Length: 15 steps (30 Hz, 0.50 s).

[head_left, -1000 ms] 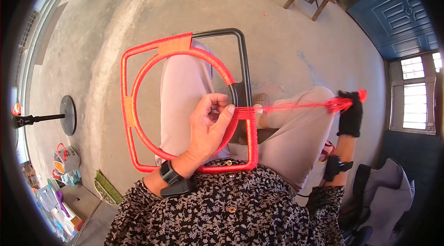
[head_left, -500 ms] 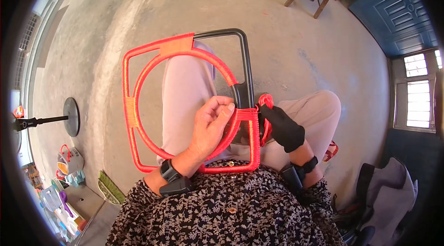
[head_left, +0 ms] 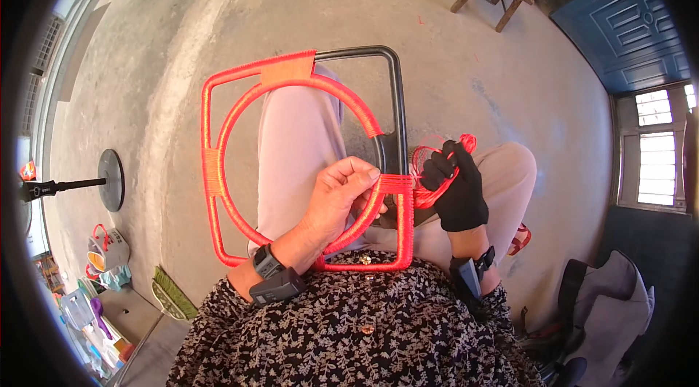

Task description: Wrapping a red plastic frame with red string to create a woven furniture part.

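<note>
The frame (head_left: 213, 172), a rounded square with a ring inside it, lies above the person's lap, over the left thigh (head_left: 302, 125). Red winding covers most of it; the upper right corner and the piece joining ring and side there are bare black. The bare left hand (head_left: 336, 201) has its thumb and fingers clamped on the ring's right side, beside the flat red strands. Just right of the frame, the black-gloved right hand (head_left: 462, 190) has its fingers curled around a looped bundle of red cord (head_left: 431, 199).
</note>
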Motion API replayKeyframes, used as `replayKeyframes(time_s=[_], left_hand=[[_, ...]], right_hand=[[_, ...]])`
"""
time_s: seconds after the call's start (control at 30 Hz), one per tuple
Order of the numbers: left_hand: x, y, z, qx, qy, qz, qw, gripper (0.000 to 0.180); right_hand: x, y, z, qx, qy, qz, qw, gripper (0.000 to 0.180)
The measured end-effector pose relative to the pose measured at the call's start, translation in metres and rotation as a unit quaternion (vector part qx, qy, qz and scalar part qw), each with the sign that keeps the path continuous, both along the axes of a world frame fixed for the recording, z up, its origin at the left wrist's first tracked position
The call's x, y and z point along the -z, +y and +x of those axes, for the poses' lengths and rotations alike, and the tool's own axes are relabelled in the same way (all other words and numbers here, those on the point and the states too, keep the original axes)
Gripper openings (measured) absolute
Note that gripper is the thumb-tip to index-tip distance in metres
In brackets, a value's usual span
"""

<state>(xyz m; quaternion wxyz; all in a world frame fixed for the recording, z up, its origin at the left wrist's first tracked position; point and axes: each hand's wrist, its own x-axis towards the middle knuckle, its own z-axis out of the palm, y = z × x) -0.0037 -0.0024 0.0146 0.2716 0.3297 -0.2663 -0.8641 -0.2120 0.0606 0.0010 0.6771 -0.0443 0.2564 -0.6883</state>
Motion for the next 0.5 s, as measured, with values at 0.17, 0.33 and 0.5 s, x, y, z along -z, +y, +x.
replayKeyframes(time_s=[0.17, 0.33, 0.5], left_hand=[[0.005, 0.000, 0.002, 0.006, 0.001, -0.004, 1.000, 0.015], [0.003, 0.002, -0.002, -0.004, -0.029, -0.060, 0.998, 0.020], [0.018, -0.001, 0.003, -0.037, 0.002, -0.015, 0.999, 0.032]], right_hand=[[-0.010, -0.003, -0.002, -0.042, 0.189, 0.145, 0.970, 0.028], [-0.023, -0.001, -0.036, 0.009, 0.530, 0.212, 0.821, 0.029], [-0.076, -0.020, 0.004, 0.040, 0.955, 0.096, 0.277, 0.020]])
